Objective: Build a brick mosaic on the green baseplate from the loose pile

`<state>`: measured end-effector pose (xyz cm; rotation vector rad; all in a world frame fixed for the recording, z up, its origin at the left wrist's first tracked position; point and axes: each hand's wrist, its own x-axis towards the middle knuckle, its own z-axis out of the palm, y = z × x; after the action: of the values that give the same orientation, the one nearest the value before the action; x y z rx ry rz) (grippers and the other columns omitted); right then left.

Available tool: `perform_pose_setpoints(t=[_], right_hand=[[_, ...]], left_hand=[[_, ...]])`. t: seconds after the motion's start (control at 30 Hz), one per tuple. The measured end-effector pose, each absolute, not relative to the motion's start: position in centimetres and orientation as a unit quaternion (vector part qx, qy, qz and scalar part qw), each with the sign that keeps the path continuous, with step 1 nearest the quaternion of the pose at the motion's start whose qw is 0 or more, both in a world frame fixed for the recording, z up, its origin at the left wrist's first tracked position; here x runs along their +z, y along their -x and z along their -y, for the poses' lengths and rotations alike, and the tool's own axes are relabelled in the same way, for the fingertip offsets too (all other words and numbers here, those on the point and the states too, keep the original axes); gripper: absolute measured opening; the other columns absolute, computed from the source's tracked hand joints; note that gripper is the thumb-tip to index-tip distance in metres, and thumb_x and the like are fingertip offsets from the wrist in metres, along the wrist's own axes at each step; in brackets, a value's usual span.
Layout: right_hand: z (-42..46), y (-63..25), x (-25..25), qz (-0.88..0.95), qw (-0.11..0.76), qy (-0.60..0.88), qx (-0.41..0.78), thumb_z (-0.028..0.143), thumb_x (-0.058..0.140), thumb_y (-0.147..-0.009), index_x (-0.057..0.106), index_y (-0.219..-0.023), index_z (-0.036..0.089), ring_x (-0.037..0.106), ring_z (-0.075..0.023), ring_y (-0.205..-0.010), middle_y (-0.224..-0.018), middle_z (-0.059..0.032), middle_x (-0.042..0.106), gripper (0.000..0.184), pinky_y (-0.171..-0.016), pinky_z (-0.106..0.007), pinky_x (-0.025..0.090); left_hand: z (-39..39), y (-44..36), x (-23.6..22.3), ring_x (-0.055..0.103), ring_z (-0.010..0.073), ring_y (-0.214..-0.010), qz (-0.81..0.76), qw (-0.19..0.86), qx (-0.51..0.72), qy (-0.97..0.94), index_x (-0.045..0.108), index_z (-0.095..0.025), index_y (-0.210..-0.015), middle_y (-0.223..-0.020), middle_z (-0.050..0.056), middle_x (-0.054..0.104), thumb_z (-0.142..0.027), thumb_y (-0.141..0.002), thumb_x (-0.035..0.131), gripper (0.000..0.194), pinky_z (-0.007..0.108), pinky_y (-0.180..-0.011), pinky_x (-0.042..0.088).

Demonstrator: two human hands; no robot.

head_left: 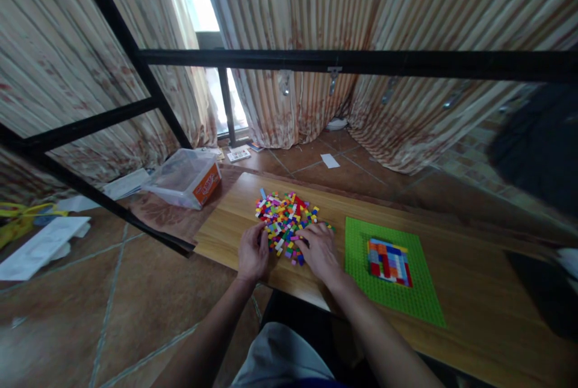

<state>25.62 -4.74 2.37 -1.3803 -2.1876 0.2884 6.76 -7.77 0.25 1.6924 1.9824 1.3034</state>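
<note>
A heap of small multicoloured toy bricks (284, 219) lies loose on the wooden table (226, 225). At its left edge rests my left hand (253, 252), fingers curled in; whatever they hold, if anything, is hidden. My right hand (321, 250) reaches over the heap's right side, thumb and fingers drawn together around what looks like a pink brick (295, 237). Right of that hand lies a green baseplate (424, 279). Built on it is a rectangular patch of red, blue, orange, white and yellow bricks (389, 262).
A clear plastic box (180, 180) with an orange label stands on the floor beyond the table's left end. Black metal bars (271, 58) cross in front of the curtains (307, 8). A dark flat object (542, 285) lies at the table's right.
</note>
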Motion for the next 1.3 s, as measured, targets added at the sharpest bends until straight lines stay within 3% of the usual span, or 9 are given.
perform_pose_setpoints(t=[0.17,0.43,0.6,0.73,0.9,1.3], right_hand=[[4.9,-25.2,2.6,0.807,0.290,0.497,0.133,0.032,0.055,-0.092,0.070,-0.085,0.024,0.055,-0.0223,-0.092,-0.089,-0.0042,0.069,0.019,-0.086,-0.037,0.038],[5.6,-25.6,2.5,0.661,0.411,0.516,0.358,0.043,0.052,-0.090,0.068,-0.098,0.022,0.064,-0.0180,-0.075,-0.085,-0.0032,0.072,0.028,-0.069,-0.029,0.046],[5.7,-26.0,2.2,0.621,0.427,0.523,0.398,0.046,0.052,-0.088,0.066,-0.094,0.021,0.065,-0.0195,-0.080,-0.087,-0.0042,0.071,0.030,-0.073,-0.030,0.048],[5.7,-26.0,1.9,0.592,0.440,0.512,0.441,0.048,0.051,-0.088,0.064,-0.094,0.021,0.065,-0.0188,-0.076,-0.087,-0.0042,0.071,0.031,-0.067,-0.029,0.048],[5.7,-26.0,1.5,0.590,0.437,0.527,0.427,0.047,0.049,-0.088,0.065,-0.094,0.021,0.058,-0.0148,-0.060,-0.076,-0.0012,0.069,0.031,-0.057,-0.026,0.045],[5.4,-25.4,2.7,0.674,0.354,0.570,0.308,0.037,0.047,-0.089,0.072,-0.104,0.020,0.063,-0.0183,-0.066,-0.074,-0.0049,0.071,0.034,-0.066,-0.030,0.047]], left_hand=[[7.8,-6.7,0.2,0.062,0.0223,-0.101,-0.678,0.115,0.442,-0.576,0.064,-0.017,-0.109,-0.105,0.010,0.069,-0.031,-0.091,0.046,0.029,0.040,-0.092,0.050],[7.8,-6.8,0.4,0.062,0.0227,-0.100,-0.679,0.117,0.441,-0.576,0.065,-0.018,-0.109,-0.105,0.010,0.069,-0.032,-0.091,0.046,0.029,0.041,-0.092,0.050],[7.7,-6.8,0.3,0.063,0.0220,-0.099,-0.676,0.121,0.442,-0.577,0.064,-0.018,-0.109,-0.103,0.009,0.069,-0.032,-0.091,0.046,0.029,0.041,-0.091,0.050],[7.8,-6.7,0.4,0.062,0.0224,-0.101,-0.672,0.120,0.443,-0.580,0.064,-0.018,-0.110,-0.104,0.009,0.069,-0.032,-0.091,0.045,0.029,0.041,-0.092,0.050],[7.9,-6.7,0.6,0.062,0.0225,-0.101,-0.673,0.120,0.440,-0.583,0.064,-0.018,-0.108,-0.104,0.009,0.069,-0.031,-0.091,0.045,0.028,0.041,-0.092,0.050],[7.8,-6.7,0.4,0.062,0.0229,-0.103,-0.679,0.121,0.444,-0.573,0.065,-0.018,-0.109,-0.106,0.010,0.069,-0.032,-0.091,0.045,0.030,0.042,-0.094,0.050]])
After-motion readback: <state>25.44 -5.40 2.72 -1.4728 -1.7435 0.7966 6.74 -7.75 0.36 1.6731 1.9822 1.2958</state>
